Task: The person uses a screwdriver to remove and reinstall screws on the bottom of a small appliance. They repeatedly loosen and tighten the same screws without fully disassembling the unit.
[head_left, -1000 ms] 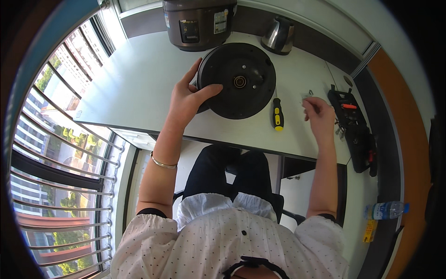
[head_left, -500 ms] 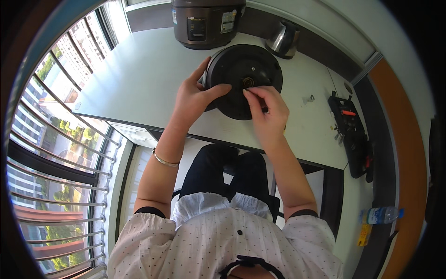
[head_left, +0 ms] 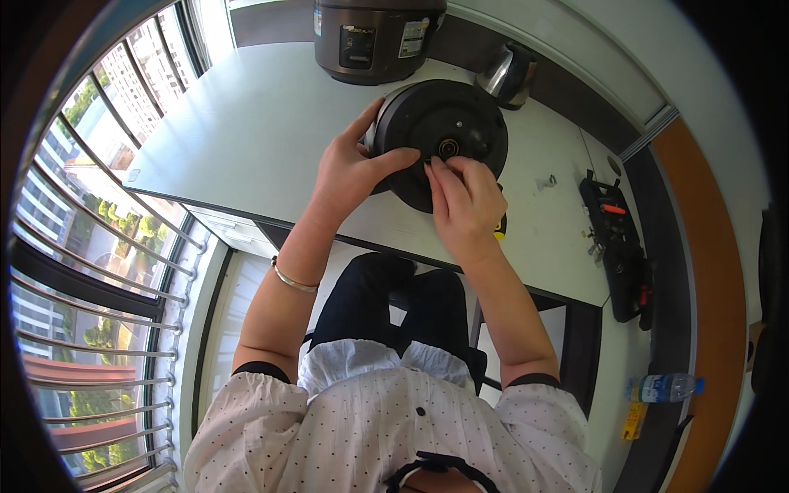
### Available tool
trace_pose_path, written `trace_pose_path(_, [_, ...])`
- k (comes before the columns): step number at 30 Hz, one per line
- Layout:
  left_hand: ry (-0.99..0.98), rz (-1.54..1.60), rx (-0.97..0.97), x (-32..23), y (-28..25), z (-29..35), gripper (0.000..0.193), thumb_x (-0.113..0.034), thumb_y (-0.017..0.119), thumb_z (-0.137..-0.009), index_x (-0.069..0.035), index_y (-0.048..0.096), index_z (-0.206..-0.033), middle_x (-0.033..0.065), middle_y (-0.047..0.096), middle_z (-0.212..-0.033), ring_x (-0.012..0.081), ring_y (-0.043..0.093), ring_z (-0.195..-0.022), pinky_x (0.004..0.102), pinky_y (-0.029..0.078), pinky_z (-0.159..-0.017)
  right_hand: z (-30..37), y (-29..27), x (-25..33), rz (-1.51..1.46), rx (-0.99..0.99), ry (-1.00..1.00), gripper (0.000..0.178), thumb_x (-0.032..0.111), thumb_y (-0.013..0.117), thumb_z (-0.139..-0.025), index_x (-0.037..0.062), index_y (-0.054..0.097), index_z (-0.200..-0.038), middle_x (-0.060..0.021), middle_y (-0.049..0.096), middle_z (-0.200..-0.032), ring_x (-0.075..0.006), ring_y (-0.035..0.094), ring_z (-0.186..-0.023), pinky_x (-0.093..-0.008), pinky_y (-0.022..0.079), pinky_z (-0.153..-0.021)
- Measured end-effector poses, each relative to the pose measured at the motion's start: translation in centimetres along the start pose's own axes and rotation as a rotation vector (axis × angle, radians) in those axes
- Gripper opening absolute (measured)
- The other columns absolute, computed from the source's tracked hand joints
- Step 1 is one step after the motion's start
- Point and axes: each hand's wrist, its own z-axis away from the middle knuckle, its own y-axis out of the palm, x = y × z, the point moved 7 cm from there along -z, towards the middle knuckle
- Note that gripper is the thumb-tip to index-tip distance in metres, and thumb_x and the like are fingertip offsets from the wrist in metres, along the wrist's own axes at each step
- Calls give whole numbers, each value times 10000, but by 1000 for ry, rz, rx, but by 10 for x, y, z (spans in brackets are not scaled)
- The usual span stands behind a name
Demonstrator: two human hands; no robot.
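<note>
An electric kettle (head_left: pixel 436 113) lies tipped on the table with its round black underside facing me. Near the middle of that underside is a ringed metal connector (head_left: pixel 448 149). My left hand (head_left: pixel 349 172) grips the kettle from the left, fingers round its pale side and thumb on the black base. Just below the connector, my right hand (head_left: pixel 467 201) is pinched at the surface of the base. Whatever its fingertips hold, if anything, is too small and hidden to make out. A yellow and black object (head_left: pixel 500 227) shows partly behind my right wrist.
A brown rice cooker (head_left: pixel 374 41) and a steel kettle (head_left: pixel 507 76) stand at the back. Small metal pieces (head_left: pixel 546 182) lie right of my hands. An opened black tool case (head_left: pixel 615 238) sits farther right, with a plastic bottle (head_left: pixel 664 388) nearer me. Barred windows line the left.
My right hand has shifted slightly down and left on the base, its fingertips now closer to my left thumb. More of the yellow and black object shows. The view has shifted slightly.
</note>
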Motion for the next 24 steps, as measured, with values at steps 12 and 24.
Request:
trace_pose_path(12, [12, -13, 6, 1, 0, -1, 876, -299, 773, -617, 0, 439, -1369, 10, 517, -562, 69, 460, -501, 208, 367, -496, 3, 0, -13, -210, -19, 135, 177, -18, 724, -688, 40, 665, -845, -66, 600, -795, -237, 576, -662, -309, 468, -556])
trace_pose_path(24, [11, 21, 3, 0, 0, -1, 865, -284, 776, -625, 5, 439, -1367, 4, 527, -580, 63, 470, -514, 207, 378, -505, -2, 6, -30, -341, 73, 420, 116, 31, 750, -690, 64, 681, -777, -52, 607, -750, -231, 590, -686, -313, 476, -585])
